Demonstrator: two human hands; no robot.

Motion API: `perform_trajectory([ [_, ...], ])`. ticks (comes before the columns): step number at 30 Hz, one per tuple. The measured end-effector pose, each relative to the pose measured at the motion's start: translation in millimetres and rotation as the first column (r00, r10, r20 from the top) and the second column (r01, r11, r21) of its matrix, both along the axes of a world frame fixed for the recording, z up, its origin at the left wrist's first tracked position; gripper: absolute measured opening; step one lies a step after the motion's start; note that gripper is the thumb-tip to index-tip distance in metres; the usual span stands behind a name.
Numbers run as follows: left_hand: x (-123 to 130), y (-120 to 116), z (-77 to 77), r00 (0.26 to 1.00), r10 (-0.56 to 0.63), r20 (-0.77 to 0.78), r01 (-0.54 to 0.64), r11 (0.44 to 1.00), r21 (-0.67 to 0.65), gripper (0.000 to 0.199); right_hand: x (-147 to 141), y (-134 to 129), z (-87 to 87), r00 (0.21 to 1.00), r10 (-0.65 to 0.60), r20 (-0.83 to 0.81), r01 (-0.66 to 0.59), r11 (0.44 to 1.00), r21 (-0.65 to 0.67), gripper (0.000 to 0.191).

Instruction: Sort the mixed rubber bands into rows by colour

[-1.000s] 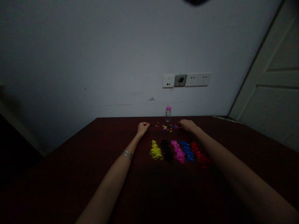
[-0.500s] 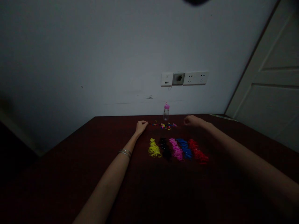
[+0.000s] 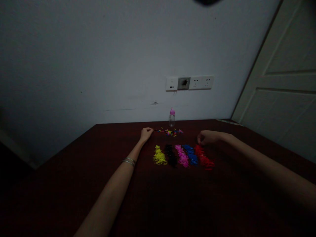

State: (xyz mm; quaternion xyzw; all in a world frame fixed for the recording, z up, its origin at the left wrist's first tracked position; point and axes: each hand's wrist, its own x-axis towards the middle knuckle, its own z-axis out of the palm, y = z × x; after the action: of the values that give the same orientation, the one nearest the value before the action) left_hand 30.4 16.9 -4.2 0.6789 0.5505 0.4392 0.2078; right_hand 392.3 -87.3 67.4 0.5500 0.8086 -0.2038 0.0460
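Observation:
Side by side lie piles of what look like small rubber bands: a yellow pile (image 3: 159, 157), a black pile (image 3: 171, 156), a pink pile (image 3: 182, 156), a blue pile (image 3: 191, 155) and a red pile (image 3: 204, 159). At the far end of the red pile my right hand (image 3: 206, 137) is closed, its fingertips pointing down at the bands. My left hand (image 3: 146, 133) rests farther back on the left, thumb and fingers pinched. What it pinches is too small to make out. Mixed coloured bits (image 3: 171, 132) are strewn to its right.
A clear bottle with a pink cap (image 3: 172, 118) stands behind the mixed bits, near the wall. Sockets and a switch (image 3: 189, 83) are set in the wall. The dark red table (image 3: 158, 200) reaches to the wall, and a pale door (image 3: 283, 79) is at the right.
My right hand has come down and nearer, from beside the mixed bits to the far end of the red pile. My left hand keeps its pinch. The whole view has shifted slightly.

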Motion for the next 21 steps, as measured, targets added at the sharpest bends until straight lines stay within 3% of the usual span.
perform_trajectory([
  [3, -0.4, -0.7, 0.4, 1.000, -0.010, -0.002, 0.011, 1.000, 0.016, 0.029, 6.8, 8.8, -0.2, 0.999, -0.016, -0.037, 0.018, 0.999, 0.048, 0.019],
  [5, -0.9, -0.9, 0.5, 1.000, -0.014, -0.006, 0.014, 1.000, 0.022, 0.031, 11.8, 16.7, -5.6, 0.997, -0.040, -0.063, 0.049, 0.988, 0.147, 0.022],
  [10, -2.0, -0.1, -0.7, 1.000, -0.008, -0.007, 0.008, 0.999, 0.033, 0.031, 17.8, 29.1, -45.5, 0.988, -0.117, -0.097, 0.148, 0.889, 0.434, 0.036],
  [15, -1.0, 0.1, -1.9, 1.000, 0.013, -0.006, -0.013, 0.998, 0.057, 0.030, 15.5, 23.1, -81.1, 0.965, -0.251, -0.074, 0.252, 0.814, 0.523, 0.043],
  [21, 0.6, 2.2, 4.6, 0.995, 0.081, -0.065, -0.080, 0.997, 0.016, 0.018, 11.0, 13.4, -86.2, 0.946, -0.306, -0.103, 0.308, 0.759, 0.574, 0.044],
])
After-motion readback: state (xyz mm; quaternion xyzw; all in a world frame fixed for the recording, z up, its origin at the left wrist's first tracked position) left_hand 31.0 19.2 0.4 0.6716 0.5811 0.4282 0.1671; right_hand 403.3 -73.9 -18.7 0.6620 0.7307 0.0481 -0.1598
